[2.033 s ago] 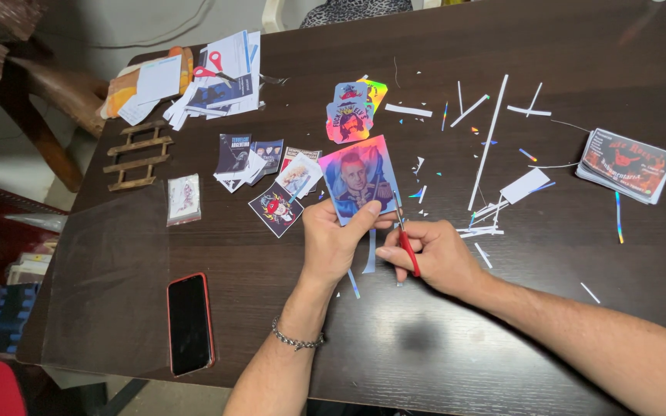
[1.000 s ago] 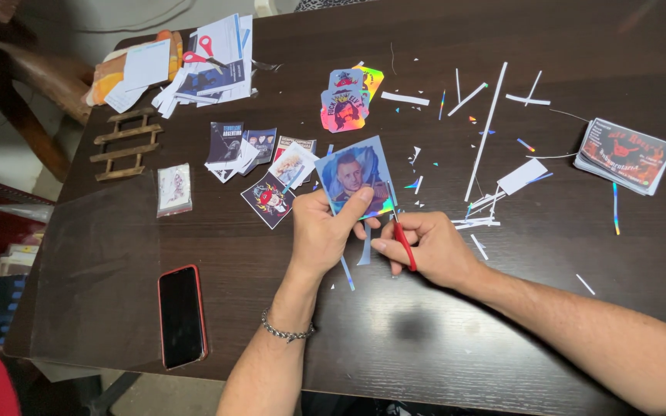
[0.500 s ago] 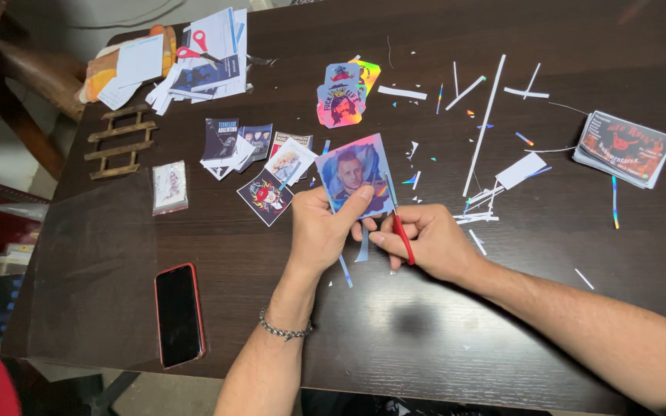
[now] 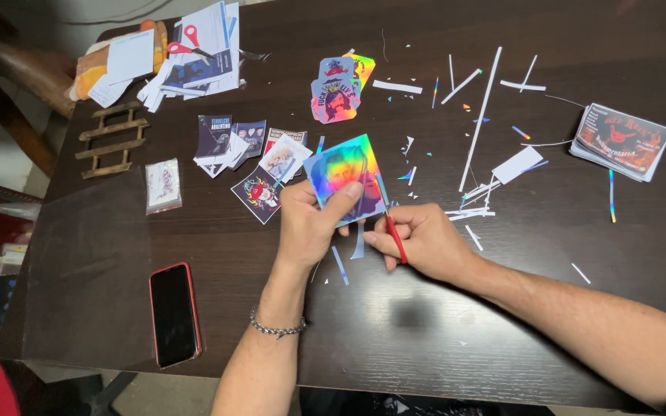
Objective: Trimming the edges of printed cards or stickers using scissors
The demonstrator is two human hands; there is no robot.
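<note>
My left hand (image 4: 311, 222) pinches the lower left edge of a shiny holographic card (image 4: 343, 173) with rainbow colours, holding it just above the dark table (image 4: 395, 323). To its right, my right hand (image 4: 424, 240) grips a small pair of red-handled scissors (image 4: 393, 228), whose blades lie along the card's right edge. Thin holographic strips (image 4: 341, 266) lie on the table under my hands. A metal bracelet (image 4: 274, 329) is on my left wrist.
Small printed cards and stickers (image 4: 250, 151) lie left of the holographic card. Two colourful die-cut stickers (image 4: 338, 88) sit further back. White paper strips (image 4: 481, 115) are scattered to the right, near a stack of printed cards (image 4: 622, 140). A red-cased phone (image 4: 173, 313) lies front left. Papers and red scissors (image 4: 186, 46) are at the back left.
The holographic card has tilted in my left hand, so it now flashes rainbow colours over its picture. Both hands stay close together at its lower edge.
</note>
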